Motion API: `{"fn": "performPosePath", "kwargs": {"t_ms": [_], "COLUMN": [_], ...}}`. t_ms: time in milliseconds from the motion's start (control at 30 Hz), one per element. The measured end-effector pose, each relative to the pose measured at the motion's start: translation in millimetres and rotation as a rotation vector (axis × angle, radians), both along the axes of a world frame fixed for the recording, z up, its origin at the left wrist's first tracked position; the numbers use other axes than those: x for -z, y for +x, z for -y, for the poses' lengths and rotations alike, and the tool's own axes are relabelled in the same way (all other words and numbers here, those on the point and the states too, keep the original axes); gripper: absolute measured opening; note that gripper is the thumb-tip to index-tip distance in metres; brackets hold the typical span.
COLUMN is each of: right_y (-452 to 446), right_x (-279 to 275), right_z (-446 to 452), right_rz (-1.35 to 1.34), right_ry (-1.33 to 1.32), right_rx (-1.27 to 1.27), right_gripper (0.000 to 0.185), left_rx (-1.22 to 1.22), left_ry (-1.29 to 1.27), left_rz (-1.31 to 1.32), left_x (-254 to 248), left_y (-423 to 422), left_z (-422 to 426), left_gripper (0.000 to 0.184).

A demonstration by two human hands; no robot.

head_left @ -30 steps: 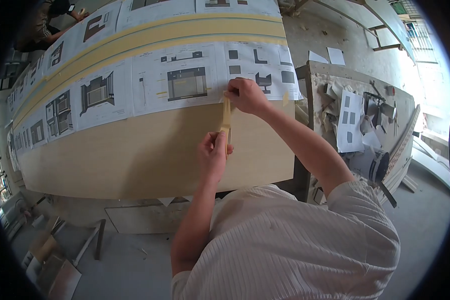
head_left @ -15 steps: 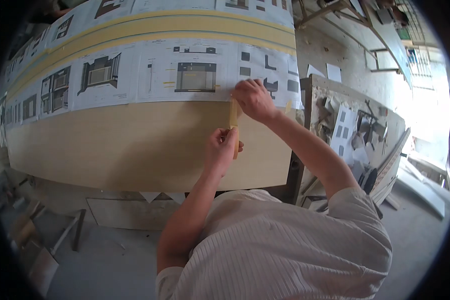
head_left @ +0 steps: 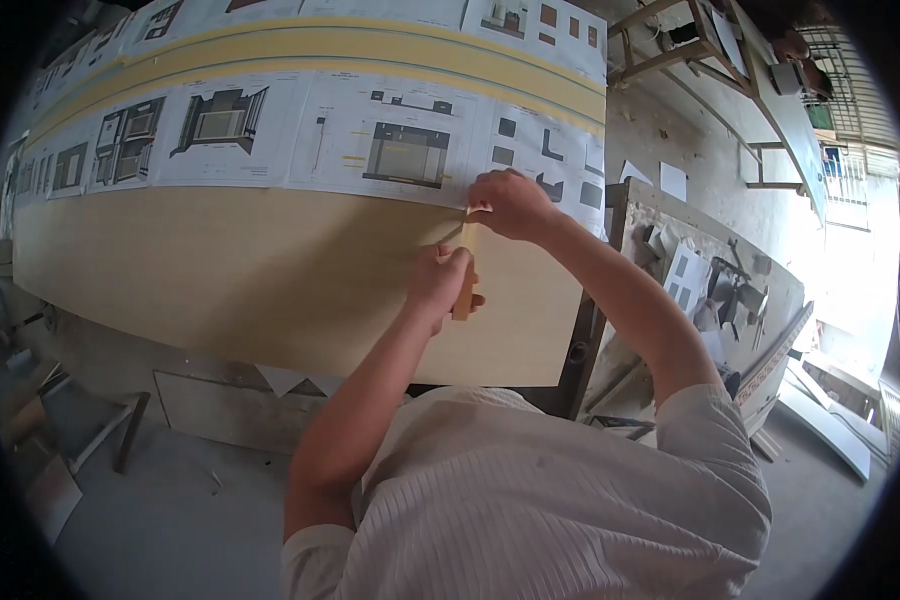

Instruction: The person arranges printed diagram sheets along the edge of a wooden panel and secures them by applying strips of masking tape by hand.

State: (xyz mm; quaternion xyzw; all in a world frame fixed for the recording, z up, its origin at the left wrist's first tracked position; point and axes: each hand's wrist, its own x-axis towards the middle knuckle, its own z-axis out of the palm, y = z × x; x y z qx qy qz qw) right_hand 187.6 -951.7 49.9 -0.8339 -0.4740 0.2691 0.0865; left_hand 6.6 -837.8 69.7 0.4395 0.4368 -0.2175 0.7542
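My left hand is closed around a roll of yellowish tape, held above the bare wood of the board. From the roll a short strip runs up to my right hand, whose fingers are pinched on its end. That hand is at the lower edge of the printed drawings, which lie in a row on the board. Part of the tape is hidden by the fingers of both hands.
A yellow band crosses the board between two rows of sheets. On the right stands a cluttered bench with tools and paper. Behind it is a long table. Metal legs stand at the lower left.
The camera view has shifted, and the board's right edge sits differently in the frame. The strip between my hands looks shorter than before. The co-worker at the upper left has left the view.
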Motion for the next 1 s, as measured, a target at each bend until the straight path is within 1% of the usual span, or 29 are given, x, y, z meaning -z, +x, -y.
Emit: {"fn": "performPosePath", "kwargs": {"t_ms": [33,100,133,200,233,300,333,400,433,500,533,600,667,700,733,767,800,833,900,933,967,1000], "right_y": [2.4,8.8,13.4,19.2,19.8,18.5,17.6,14.4,14.4,14.4,12.6,6.8,9.3,6.0,3.6,5.2,5.2,4.3,-3.6,-8.8,-13.8,-13.3], "right_x": [2.1,3.1,1.5,-2.7,-4.7,-7.1,-5.5,-2.9,-3.2,-1.9,0.0,2.6,0.7,0.9,-2.5,-7.9,-10.9,2.6,44.5,43.4,37.2,30.2], "right_z": [-4.6,-13.8,-16.6,-22.4,-24.8,-24.9,-23.9,-24.7,-25.2,-25.2,-23.8,-25.5,-27.3,-25.3,-22.1,-17.1,-11.0,-3.1,13.4,19.4,24.4,27.3], "right_rz": [0.002,-0.097,-0.092,-0.118,-0.12,-0.099,-0.105,-0.084,-0.091,-0.071,-0.08,0.0,-0.018,-0.048,-0.045,-0.088,-0.139,-0.138,-0.017,-0.022,0.082,0.189], "right_ry": [0.005,-0.08,-0.068,-0.074,-0.055,-0.052,-0.037,-0.073,-0.062,-0.096,-0.09,-0.095,-0.1,-0.118,-0.105,-0.073,-0.042,-0.029,0.314,0.32,0.353,0.383], "right_rx": [-0.002,-0.028,-0.032,-0.115,-0.11,-0.13,-0.103,-0.055,-0.04,-0.091,-0.085,-0.094,-0.099,-0.094,-0.104,-0.065,-0.026,-0.037,-0.063,-0.066,-0.03,0.002], "right_gripper": [0.028,0.023,0.023,0.021,0.021,0.022,0.022,0.023,0.023,0.023,0.023,0.016,0.017,0.018,0.018,0.019,0.019,0.019,0.024,0.024,0.029,0.034], "left_rx": [-0.002,0.036,0.033,0.116,0.121,0.18,0.207,0.096,0.111,0.088,0.094,0.148,0.186,0.115,0.042,0.091,0.141,0.132,0.198,0.204,0.211,0.119], "left_ry": [0.005,-0.262,-0.25,-0.329,-0.31,-0.148,-0.132,-0.112,-0.101,0.022,0.027,0.223,0.515,0.33,0.146,0.152,0.158,0.171,0.388,0.451,0.513,0.511], "left_rz": [0.002,-0.053,-0.048,-0.144,-0.149,-0.192,-0.201,-0.152,-0.16,-0.069,-0.078,-0.003,0.094,0.144,0.202,0.157,0.105,0.104,0.178,0.149,0.124,0.156], "left_x": [5.6,13.6,14.6,16.0,20.2,34.0,36.4,42.6,47.0,54.0,57.4,63.7,125.8,108.4,73.8,10.8,-37.0,-39.9,-44.5,-50.1,-56.3,-53.0], "left_y": [4.6,19.4,27.4,39.9,43.1,48.7,49.5,43.9,42.5,38.1,37.8,39.4,33.5,28.6,25.8,30.8,28.9,18.5,-8.1,-20.5,-32.4,-48.4], "left_z": [-3.5,-11.5,-14.5,-19.3,-16.5,-6.3,-2.6,5.5,8.6,13.6,17.2,28.0,72.7,90.9,103.5,109.3,112.0,104.2,72.1,51.8,29.1,9.2], "left_gripper": [0.032,0.034,0.034,0.033,0.033,0.026,0.026,0.025,0.025,0.023,0.023,0.021,0.019,0.017,0.018,0.02,0.023,0.023,0.027,0.027,0.026,0.024]}}
